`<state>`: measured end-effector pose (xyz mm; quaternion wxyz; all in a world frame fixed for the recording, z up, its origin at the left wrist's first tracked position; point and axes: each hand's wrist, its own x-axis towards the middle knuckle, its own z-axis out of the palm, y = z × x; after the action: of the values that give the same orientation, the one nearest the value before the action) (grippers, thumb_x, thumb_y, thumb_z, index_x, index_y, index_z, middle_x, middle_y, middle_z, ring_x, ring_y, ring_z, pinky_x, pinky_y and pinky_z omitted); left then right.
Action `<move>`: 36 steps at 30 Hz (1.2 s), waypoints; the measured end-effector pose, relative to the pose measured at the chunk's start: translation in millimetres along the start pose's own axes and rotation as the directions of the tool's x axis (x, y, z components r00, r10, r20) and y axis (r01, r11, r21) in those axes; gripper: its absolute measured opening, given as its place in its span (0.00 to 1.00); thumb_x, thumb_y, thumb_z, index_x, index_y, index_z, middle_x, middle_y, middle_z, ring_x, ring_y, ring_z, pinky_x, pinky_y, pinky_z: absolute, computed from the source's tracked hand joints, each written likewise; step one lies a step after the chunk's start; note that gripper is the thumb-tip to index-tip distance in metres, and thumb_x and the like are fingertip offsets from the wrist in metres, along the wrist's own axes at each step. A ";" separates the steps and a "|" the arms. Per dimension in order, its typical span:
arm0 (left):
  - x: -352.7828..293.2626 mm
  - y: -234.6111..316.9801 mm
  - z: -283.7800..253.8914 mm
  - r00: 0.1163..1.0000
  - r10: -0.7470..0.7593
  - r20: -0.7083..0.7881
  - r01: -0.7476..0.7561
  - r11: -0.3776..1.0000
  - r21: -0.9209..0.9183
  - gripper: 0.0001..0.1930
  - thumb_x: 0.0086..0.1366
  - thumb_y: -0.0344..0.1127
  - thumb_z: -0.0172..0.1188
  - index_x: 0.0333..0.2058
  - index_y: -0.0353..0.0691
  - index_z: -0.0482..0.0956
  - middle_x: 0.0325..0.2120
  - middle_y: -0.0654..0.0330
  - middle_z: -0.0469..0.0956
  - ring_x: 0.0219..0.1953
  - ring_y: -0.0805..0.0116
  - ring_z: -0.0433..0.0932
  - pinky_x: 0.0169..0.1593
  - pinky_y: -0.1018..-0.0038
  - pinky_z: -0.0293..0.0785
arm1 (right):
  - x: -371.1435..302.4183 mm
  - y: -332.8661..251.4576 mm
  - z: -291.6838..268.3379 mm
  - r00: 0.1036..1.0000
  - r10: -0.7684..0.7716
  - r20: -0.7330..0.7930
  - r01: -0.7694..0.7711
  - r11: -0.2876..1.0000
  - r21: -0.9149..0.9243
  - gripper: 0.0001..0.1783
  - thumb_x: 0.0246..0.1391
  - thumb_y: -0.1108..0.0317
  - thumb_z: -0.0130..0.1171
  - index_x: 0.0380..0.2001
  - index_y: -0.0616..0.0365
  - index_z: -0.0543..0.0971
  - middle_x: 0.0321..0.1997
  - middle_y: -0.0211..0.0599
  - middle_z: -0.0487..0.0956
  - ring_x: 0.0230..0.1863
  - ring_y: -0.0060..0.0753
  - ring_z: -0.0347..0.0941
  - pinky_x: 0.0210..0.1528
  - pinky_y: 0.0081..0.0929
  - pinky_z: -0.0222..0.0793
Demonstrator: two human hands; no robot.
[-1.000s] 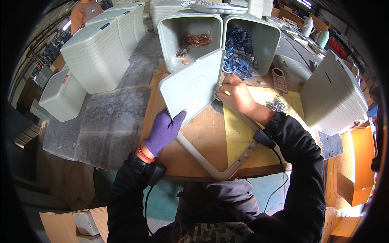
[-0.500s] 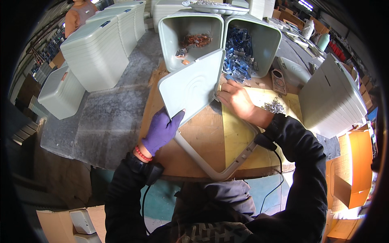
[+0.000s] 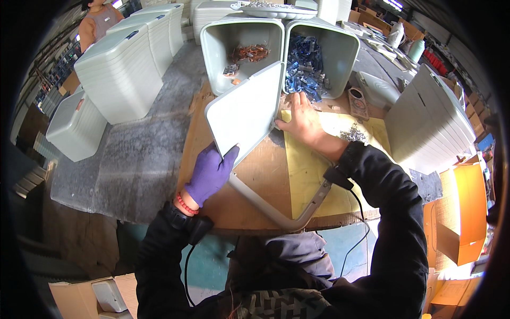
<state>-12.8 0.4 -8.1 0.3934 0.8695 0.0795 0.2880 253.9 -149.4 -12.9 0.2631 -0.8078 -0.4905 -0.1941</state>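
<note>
Left hand (image 3: 211, 173): purple-gloved, gripping the pale panel (image 3: 244, 109) at its near lower corner.
Right hand (image 3: 305, 125): bare, at the panel's far lower corner; grip state cannot be determined.
Pale panel: tilted above the grey frame (image 3: 257, 203).
Grey frame: on the workbench (image 3: 127, 175), one rounded corner at the front edge.
Blue parts (image 3: 304, 59): inside the right bin (image 3: 342, 58).

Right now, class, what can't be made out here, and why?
Head view:
Left hand: some fingers, hidden behind the pale panel.
Frame: partly covered by the black wrist device.
Right hand: whether it grips anything; its fingers mask the spot.
Co-worker: top of head, cut by upper edge.
Silvery pieces on the yellow sheet: too small to identify.
</note>
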 end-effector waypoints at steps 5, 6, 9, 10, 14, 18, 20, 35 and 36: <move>14.6 -11.6 -21.3 0.977 0.208 -0.052 -0.175 0.914 0.367 0.14 0.64 0.38 0.65 0.43 0.34 0.86 0.42 0.46 0.81 0.48 0.45 0.76 0.54 0.54 0.68 | 53.1 53.9 -43.5 0.986 0.146 0.087 -0.155 0.982 0.109 0.19 0.46 0.60 0.77 0.37 0.61 0.85 0.39 0.47 0.86 0.37 0.46 0.84 0.45 0.37 0.80; 16.2 -15.1 -26.4 0.968 0.232 -0.101 -0.154 0.857 0.492 0.14 0.64 0.39 0.67 0.42 0.36 0.87 0.42 0.48 0.80 0.45 0.48 0.77 0.51 0.56 0.72 | 60.2 64.0 -41.8 0.976 0.197 0.097 -0.199 0.980 0.012 0.17 0.46 0.61 0.77 0.37 0.59 0.86 0.39 0.49 0.86 0.38 0.47 0.84 0.45 0.37 0.80; 23.1 -26.2 -36.5 0.969 0.106 -0.222 -0.025 0.940 0.341 0.15 0.62 0.42 0.70 0.43 0.38 0.86 0.40 0.50 0.79 0.40 0.53 0.79 0.44 0.63 0.77 | 62.6 77.0 -5.1 0.892 0.264 0.366 -0.192 0.956 -0.223 0.17 0.45 0.58 0.76 0.32 0.59 0.86 0.35 0.50 0.86 0.41 0.52 0.84 0.47 0.41 0.79; 23.7 -28.8 -38.0 0.965 0.101 -0.240 -0.015 0.942 0.336 0.16 0.62 0.42 0.70 0.44 0.38 0.86 0.40 0.50 0.79 0.39 0.53 0.79 0.44 0.62 0.77 | 57.4 77.6 6.9 0.923 0.195 0.332 -0.128 0.968 -0.215 0.16 0.44 0.58 0.76 0.30 0.59 0.86 0.35 0.50 0.86 0.42 0.53 0.83 0.48 0.44 0.78; 24.8 -36.5 -38.8 0.965 0.132 -0.228 -0.048 0.939 0.341 0.19 0.66 0.40 0.68 0.51 0.37 0.81 0.40 0.52 0.77 0.37 0.59 0.78 0.44 0.65 0.76 | 56.3 60.6 5.1 0.915 0.287 0.285 -0.229 0.948 -0.222 0.12 0.50 0.64 0.67 0.34 0.63 0.84 0.43 0.56 0.85 0.47 0.56 0.83 0.54 0.45 0.78; 22.1 -37.2 -43.5 0.934 0.120 -0.336 -0.031 0.966 0.258 0.20 0.70 0.38 0.66 0.55 0.35 0.78 0.42 0.56 0.76 0.38 0.69 0.76 0.45 0.69 0.75 | 25.1 12.9 -76.9 0.939 -0.006 0.343 -0.132 0.917 0.377 0.07 0.54 0.75 0.63 0.37 0.65 0.81 0.36 0.46 0.86 0.35 0.38 0.86 0.39 0.35 0.81; 17.1 -30.4 -51.0 0.888 0.189 -0.419 -0.075 0.959 0.273 0.20 0.70 0.38 0.65 0.56 0.35 0.78 0.43 0.55 0.76 0.39 0.69 0.77 0.47 0.69 0.75 | -16.0 -17.5 -103.6 0.839 -0.181 0.514 -0.281 0.665 0.692 0.11 0.59 0.82 0.62 0.43 0.61 0.85 0.33 0.34 0.85 0.31 0.23 0.82 0.33 0.21 0.80; -89.1 100.6 63.7 0.974 0.144 0.173 -0.217 0.801 0.559 0.61 0.63 0.69 0.61 0.72 0.20 0.42 0.69 0.30 0.55 0.63 0.37 0.68 0.68 0.57 0.64 | -112.2 -98.3 -94.4 0.907 -0.331 0.260 0.129 0.807 0.576 0.25 0.42 0.73 0.74 0.47 0.65 0.83 0.48 0.48 0.81 0.50 0.51 0.79 0.54 0.40 0.76; -90.4 94.8 64.2 0.988 0.123 0.091 -0.151 0.879 0.452 0.52 0.65 0.62 0.62 0.71 0.25 0.53 0.67 0.33 0.61 0.59 0.38 0.72 0.66 0.57 0.66 | -116.4 -91.9 -95.8 0.872 -0.361 0.332 0.233 0.901 0.367 0.37 0.44 0.68 0.75 0.59 0.67 0.75 0.55 0.49 0.78 0.59 0.48 0.74 0.60 0.36 0.71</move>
<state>-59.3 -137.8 -12.2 0.1586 0.9491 0.0716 0.2625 114.8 -253.8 17.5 0.2516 -0.6912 -0.6773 0.0135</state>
